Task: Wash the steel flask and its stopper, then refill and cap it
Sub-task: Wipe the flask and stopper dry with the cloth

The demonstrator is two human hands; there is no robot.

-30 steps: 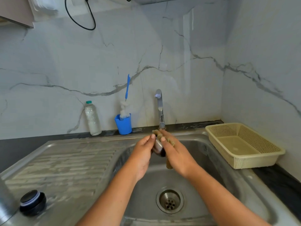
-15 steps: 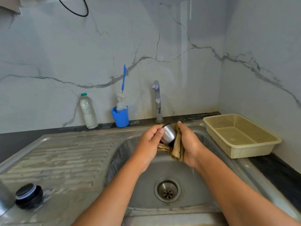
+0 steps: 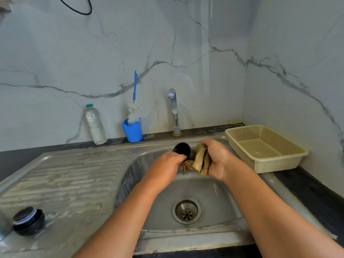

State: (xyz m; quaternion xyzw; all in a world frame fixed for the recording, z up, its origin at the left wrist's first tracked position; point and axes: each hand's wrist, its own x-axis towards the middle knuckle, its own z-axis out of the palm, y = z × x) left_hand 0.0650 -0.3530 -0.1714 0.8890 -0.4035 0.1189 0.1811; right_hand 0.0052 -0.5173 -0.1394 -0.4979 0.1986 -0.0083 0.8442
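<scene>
Over the steel sink [image 3: 210,190], my left hand [image 3: 167,164] grips a small steel flask cap [image 3: 182,148], its black inside turned toward me. My right hand [image 3: 217,157] clutches a wet tan cloth [image 3: 199,162] pressed against the cap's side. A black stopper with a pale ring [image 3: 28,220] stands on the drainboard at the lower left. Beside it, a sliver of the steel flask [image 3: 3,226] shows at the frame's left edge; the rest is out of view.
The tap [image 3: 174,110] stands behind the basin, with no water visible. A blue cup [image 3: 133,132] holding a bottle brush [image 3: 135,86] and a clear plastic bottle [image 3: 95,125] line the back wall. A beige basket [image 3: 279,162] sits on the right counter. The drain [image 3: 186,211] lies below my hands.
The cap has turned in my left hand, so its black inside now faces me instead of its steel outside. The cloth moved to the cap's right side.
</scene>
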